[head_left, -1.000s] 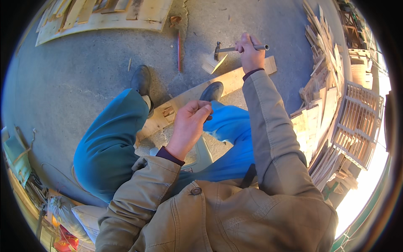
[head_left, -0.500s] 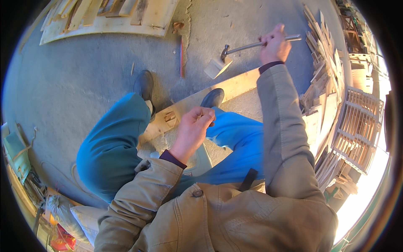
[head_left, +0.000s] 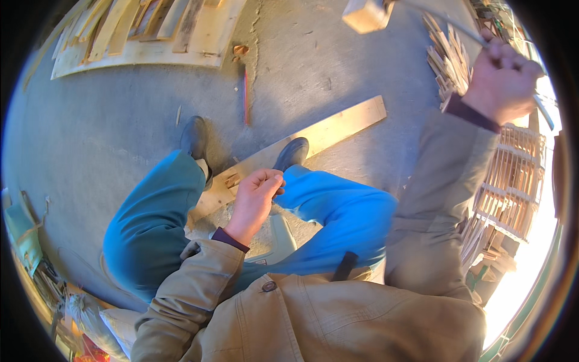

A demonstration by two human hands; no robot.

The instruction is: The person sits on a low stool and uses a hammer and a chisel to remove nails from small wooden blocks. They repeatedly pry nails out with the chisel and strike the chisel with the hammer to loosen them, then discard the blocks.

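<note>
High at the far right, my right hand is closed round the handle of a hammer. A pale wooden block is at the hammer's head end, up near the top edge; the head itself is hardly visible. My left hand is closed over my lap, thumb against the bent fingers; what it holds, if anything, is hidden. Beyond it a wooden plank lies slantwise on the floor. One dark shoe rests at the plank, and a small wood piece is on its near left part.
Wood strips lie on a pale board at the far left. A red stick is on the concrete floor. Scrap wood is heaped at the right, beside a slatted crate. Bags stand at the lower left.
My right hand has swung up and to the right with the hammer, and the wooden block has risen with it. My left hand remains closed over my lap.
</note>
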